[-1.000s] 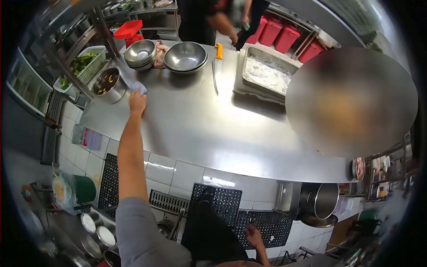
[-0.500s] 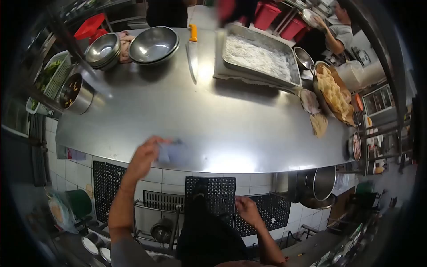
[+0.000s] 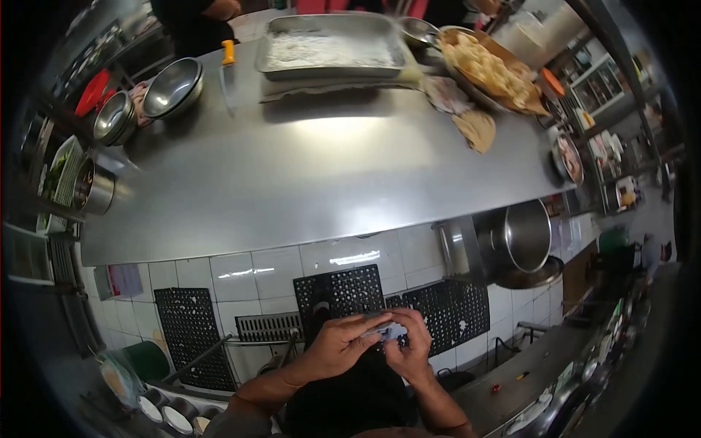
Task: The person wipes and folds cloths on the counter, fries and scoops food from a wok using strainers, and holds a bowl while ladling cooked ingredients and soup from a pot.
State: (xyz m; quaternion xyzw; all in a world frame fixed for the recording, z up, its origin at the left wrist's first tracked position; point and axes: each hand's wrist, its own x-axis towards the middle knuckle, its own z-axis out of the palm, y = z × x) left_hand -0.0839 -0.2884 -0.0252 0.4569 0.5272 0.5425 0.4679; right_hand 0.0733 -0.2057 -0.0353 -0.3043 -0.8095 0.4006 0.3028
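A small blue-grey cloth (image 3: 393, 331) is bunched between my two hands, in front of my body and below the table's near edge. My left hand (image 3: 339, 346) is closed on its left side, fingers stretched across the top. On the other side my right hand (image 3: 412, 346) grips it with curled fingers and thumb. Much of the cloth is hidden by the fingers. Beyond the hands lies the steel table (image 3: 292, 182), its surface shiny.
On the table's far side are a knife (image 3: 228, 80), a tray of white powder (image 3: 332, 55), steel bowls (image 3: 173, 87), a basin of fried food (image 3: 489, 66) and a crumpled brown cloth (image 3: 476, 131). A steel pot (image 3: 527, 235) stands below right. A person (image 3: 193, 22) is across the table.
My left hand has moved from the tabletop with the cloth, back toward my body. My right hand, which was apart from it, now holds the cloth too. The view has shifted.
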